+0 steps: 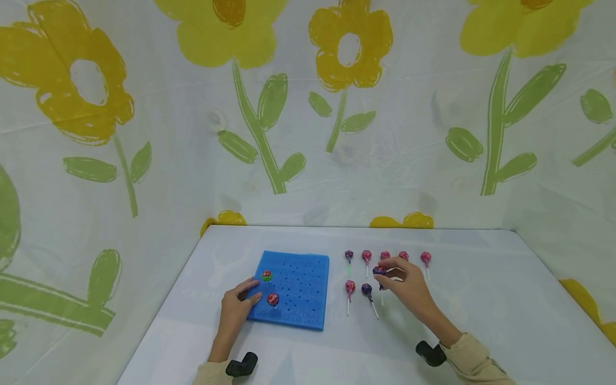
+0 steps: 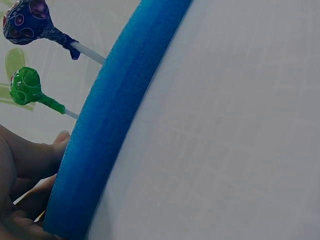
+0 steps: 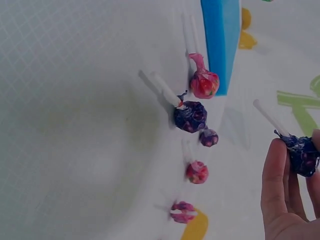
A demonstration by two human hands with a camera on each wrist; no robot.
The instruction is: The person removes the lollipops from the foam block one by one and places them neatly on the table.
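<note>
**Lollipops, foam board and two hands on a white table**

Head view. A white table (image 1: 481,299) stands in a corner hung with a cloth (image 1: 144,133) printed with yellow flowers and green leaves. A blue foam board (image 1: 300,291) dotted with small holes lies left of centre. Two lollipops stand upright in it: a green one (image 1: 267,275) at the far left and a red one (image 1: 272,299) nearer. The left hand (image 1: 236,309) rests at the board's near-left edge, fingers loosely extended onto the foam just beside the red lollipop and holding nothing. To the right of the board, loose lollipops (image 1: 366,256) lie in two rows on the table. The right hand (image 1: 409,286) is raised over these rows, its fingertips pinching the wrapped head of a purple lollipop (image 1: 379,270).

Left wrist view. The foam board's edge (image 2: 110,125) runs diagonally across the table. Above it stand the green lollipop (image 2: 25,86) and a second one (image 2: 26,21), here looking dark blue. The fingers (image 2: 30,165) lie against the foam.

Right wrist view. The fingers (image 3: 280,185) close around the purple lollipop (image 3: 302,152), its white stick pointing up and left. The loose lollipops (image 3: 191,116) lie on the table beside the board's corner (image 3: 222,40).
</note>
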